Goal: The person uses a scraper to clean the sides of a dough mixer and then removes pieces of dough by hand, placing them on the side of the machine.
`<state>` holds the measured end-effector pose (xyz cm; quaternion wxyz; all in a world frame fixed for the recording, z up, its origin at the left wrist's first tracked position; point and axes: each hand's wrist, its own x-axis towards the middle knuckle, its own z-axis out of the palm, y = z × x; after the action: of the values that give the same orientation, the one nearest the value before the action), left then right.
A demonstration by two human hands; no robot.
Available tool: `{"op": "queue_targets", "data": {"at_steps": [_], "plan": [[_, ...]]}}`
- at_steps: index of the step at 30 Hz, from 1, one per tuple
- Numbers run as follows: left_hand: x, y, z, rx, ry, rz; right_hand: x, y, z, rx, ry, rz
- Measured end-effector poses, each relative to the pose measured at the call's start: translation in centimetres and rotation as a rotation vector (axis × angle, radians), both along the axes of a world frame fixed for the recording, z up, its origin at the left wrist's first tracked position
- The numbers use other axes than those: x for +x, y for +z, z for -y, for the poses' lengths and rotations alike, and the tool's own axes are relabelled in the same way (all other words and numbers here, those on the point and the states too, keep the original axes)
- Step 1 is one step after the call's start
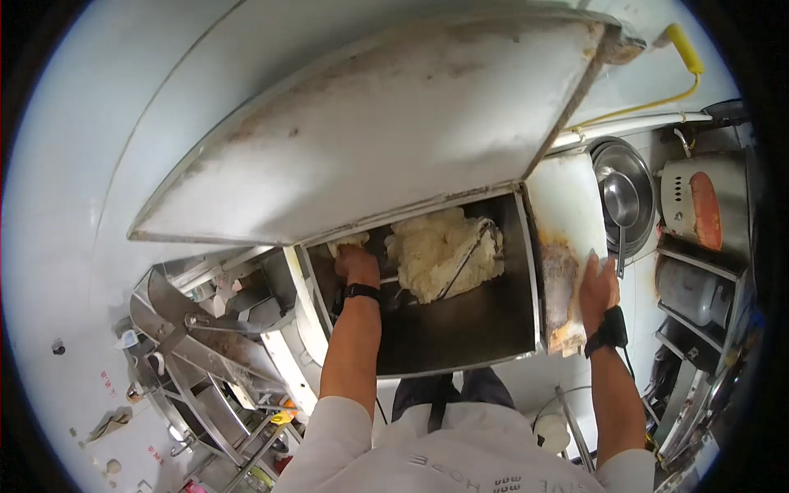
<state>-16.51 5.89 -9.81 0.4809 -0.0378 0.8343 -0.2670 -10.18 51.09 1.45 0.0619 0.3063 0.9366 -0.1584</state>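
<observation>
A large lump of pale dough [427, 255] lies in the metal tub [460, 329] of a dough mixer, around a metal mixing bar [464, 263]. My left hand [357, 264] reaches into the tub's left end, its fingers closed on a small piece of dough [348, 241] by the wall. Part of those fingers is hidden behind the hand. Outside the tub, my right hand [598, 296] rests against the edge of the mixer's rusty white side housing [567, 222], fingers stretched out and holding nothing.
The mixer's big lid [370, 131] stands raised behind the tub. Metal bowls [620, 193] and a ladle [621, 214] are at the right, beside a shelf rack [699, 320]. Metal racks and equipment [205, 345] crowd the left. A yellow-handled rod [686, 49] is at upper right.
</observation>
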Motion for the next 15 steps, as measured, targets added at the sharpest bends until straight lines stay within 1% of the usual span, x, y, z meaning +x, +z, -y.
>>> {"op": "queue_targets", "data": {"at_steps": [2,4,5,6,7,8,10,11,15], "plan": [[0.4,-2.5,0.8,0.051,0.023,0.018,-0.2,0.2,0.2,0.031,0.003,0.037],[1.1,-4.2,1.5,0.228,-0.151,-0.205,-0.3,0.1,0.5,0.068,-0.02,0.014],[0.4,-5.6,1.5,0.239,-0.155,-0.211,-0.3,0.4,0.7,0.054,-0.016,0.028],[-0.2,-7.0,1.5,0.32,0.172,-0.343,-0.4,0.5,0.7,0.04,-0.012,0.04],[-0.5,-8.0,1.4,0.395,0.503,-0.461,-0.2,0.0,0.4,0.047,-0.006,-0.014],[-0.5,-8.6,1.4,0.406,0.502,-0.461,-0.2,-0.3,0.2,0.056,-0.009,-0.018],[1.2,-8.7,2.1,0.602,0.75,-0.681,0.1,-0.2,0.2,0.044,-0.005,0.004],[1.7,-8.4,2.4,0.597,0.747,-0.689,0.0,-0.1,0.2,0.046,0.004,0.011],[3.0,-6.2,3.1,0.583,0.576,-0.919,0.2,0.6,0.7,0.038,0.04,-0.095]]}}
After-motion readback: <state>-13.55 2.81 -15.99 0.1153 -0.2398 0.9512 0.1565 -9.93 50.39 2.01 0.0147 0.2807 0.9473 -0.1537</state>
